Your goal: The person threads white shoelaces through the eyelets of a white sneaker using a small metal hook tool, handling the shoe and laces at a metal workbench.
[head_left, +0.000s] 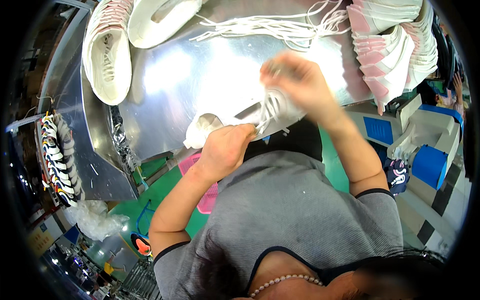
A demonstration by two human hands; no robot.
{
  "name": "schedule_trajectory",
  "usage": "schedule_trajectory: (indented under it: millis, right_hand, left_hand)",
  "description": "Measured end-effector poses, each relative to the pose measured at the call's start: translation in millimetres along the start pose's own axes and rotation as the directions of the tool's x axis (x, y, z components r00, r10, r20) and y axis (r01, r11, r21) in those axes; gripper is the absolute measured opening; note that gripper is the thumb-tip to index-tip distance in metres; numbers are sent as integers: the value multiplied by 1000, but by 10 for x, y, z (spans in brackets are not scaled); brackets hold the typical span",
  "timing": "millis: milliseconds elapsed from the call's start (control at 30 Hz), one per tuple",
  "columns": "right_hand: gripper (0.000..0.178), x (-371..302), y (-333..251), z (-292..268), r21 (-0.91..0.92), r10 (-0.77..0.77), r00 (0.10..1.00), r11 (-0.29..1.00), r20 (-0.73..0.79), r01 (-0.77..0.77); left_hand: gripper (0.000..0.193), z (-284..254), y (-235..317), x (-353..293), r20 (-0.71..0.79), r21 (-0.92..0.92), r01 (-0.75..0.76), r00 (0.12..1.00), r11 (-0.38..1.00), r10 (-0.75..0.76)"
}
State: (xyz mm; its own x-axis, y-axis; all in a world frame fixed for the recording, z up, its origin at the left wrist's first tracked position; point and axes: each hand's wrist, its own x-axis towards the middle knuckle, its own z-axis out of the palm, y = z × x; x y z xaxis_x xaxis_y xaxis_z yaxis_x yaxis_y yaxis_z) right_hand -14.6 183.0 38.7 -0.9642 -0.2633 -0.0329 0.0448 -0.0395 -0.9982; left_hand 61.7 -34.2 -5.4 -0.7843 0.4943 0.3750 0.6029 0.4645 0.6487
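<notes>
A white shoe upper (202,131) lies at the near edge of the metal table, its opening facing up. White lacing (270,111) runs in loops across its right part. My left hand (226,150) is closed on the upper's near side, thumb and fingertips pinched beside the lacing. Just above the lacing, my right hand (295,80) is raised and smeared by motion. Its fingers curl around a small dark, metallic-looking thing (284,71), too blurred to name.
Loose white laces (280,25) lie across the far side of the metal table (165,115). White shoes (107,70) stand at the far left. Stacked pink-and-white uppers (382,55) fill the far right. A pink basket (206,200) sits below the table; a blue-and-grey machine (425,145) stands right.
</notes>
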Motion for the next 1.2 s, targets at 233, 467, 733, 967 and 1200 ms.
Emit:
schedule_trajectory:
  millis: [233,467,733,967,1200]
  right_hand:
    - [16,84,-112,-153,-119,-140,990,983,11,140]
    - [23,-419,282,-256,-407,-268,945,854,190,324]
    - [31,-418,306,-198,-596,-196,896,687,398,415]
    - [19,-385,393,-197,-607,-272,869,629,413,486]
    - [19,-353,185,-263,-689,-110,849,536,516,488]
  left_hand:
    - [30,1,54,25,160,35,52,985,998,-57]
    - [27,35,35,106,51,50,79,995,996,-81]
    - [26,39,59,93,52,69,109,992,992,-112]
    - [28,10,84,111,75,54,165,983,985,-169]
    - [31,49,125,168,132,119,182,971,976,-197]
